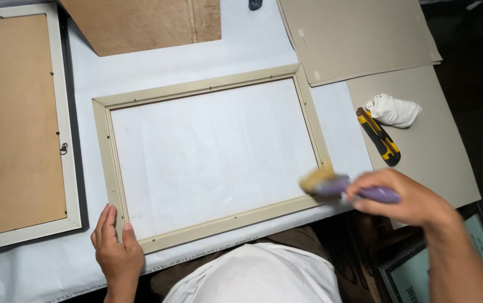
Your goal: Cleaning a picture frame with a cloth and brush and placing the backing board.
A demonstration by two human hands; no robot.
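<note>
Table cover: white paper sheet [253, 45] spread under everything.
Open frame: cream picture frame [205, 157] lying flat at centre, back side up (its middle shows white).
Backed frame: second frame [17, 129] with brown board, at far left.
Left hand [115, 247]: fingers flat, pressing the open frame's near-left corner.
Right hand [407, 199]: closed around a purple-handled brush [337, 184], bristles at the frame's near-right corner.
Small items: yellow utility knife [379, 136] touching a crumpled white cloth [393, 110], on grey board.
</note>
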